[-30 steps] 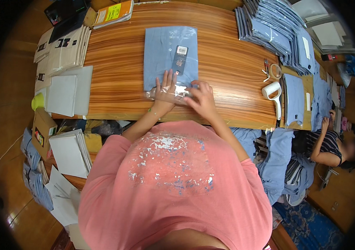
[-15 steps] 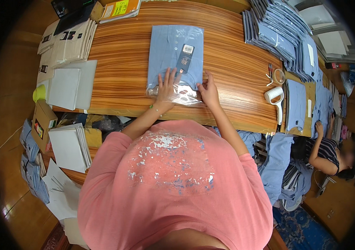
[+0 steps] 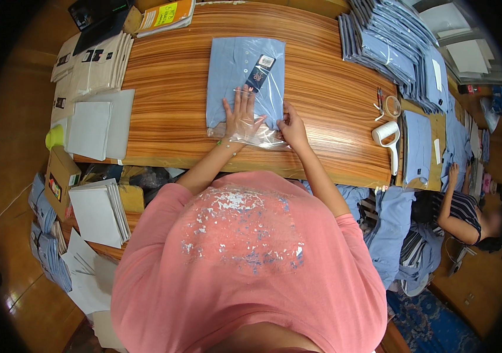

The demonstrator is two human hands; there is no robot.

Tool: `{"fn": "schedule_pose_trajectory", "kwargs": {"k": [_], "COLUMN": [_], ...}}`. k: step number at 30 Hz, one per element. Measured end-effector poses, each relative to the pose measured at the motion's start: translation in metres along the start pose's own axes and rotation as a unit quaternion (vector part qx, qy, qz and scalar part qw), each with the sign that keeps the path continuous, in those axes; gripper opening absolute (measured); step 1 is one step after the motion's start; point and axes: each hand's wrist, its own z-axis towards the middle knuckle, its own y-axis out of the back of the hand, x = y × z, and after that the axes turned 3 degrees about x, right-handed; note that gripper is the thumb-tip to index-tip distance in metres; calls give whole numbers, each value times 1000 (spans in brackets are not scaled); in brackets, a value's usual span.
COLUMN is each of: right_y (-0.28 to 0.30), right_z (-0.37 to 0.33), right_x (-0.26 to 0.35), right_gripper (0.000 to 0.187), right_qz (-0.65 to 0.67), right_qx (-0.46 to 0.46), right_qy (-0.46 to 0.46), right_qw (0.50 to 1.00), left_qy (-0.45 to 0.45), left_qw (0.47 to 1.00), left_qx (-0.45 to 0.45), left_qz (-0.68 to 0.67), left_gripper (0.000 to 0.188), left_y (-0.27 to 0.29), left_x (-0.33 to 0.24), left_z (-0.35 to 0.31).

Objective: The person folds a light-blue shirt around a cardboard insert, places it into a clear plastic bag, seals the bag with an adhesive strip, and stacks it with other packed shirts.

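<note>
Folded blue shirt in a clear bag, flat on the desk, directly ahead of the person; dark tag tilted on top. Left hand spread over the shirt's lower end, fingers apart, apparently beneath the film. Right hand at the bag's lower right edge, fingers curled; cannot tell whether they pinch the film. Technique (judgement): left palm flat and light, so the cloth lies square without creasing; guide the film edge level, no hard tug; ease slack outward; avoid nudging the tag, just beside the left fingertips.
</note>
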Motion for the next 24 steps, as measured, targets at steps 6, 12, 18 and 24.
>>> {"fn": "schedule_pose_trajectory", "kwargs": {"k": [6,12,18,24], "right_y": [3,10,9,-15], "right_z": [-6,-1,13,29], "right_x": [16,27,64,75], "right_gripper": [58,48,27,28], "right_qz": [-34,-164,-234,-370], "right_qx": [5,-118,-63,-34], "right_qy": [10,132,236,250], "right_qw": [999,970,941,894], "left_qy": [-1,0,6,12], "left_qw": [999,999,999,998], "left_qx": [8,18,20,43], "left_qz": [-34,-35,-31,-46], "left_gripper": [66,62,62,68], "left_y": [5,2,7,8], "left_x": [-4,-5,-9,-6], "left_z": [6,4,3,0]}}
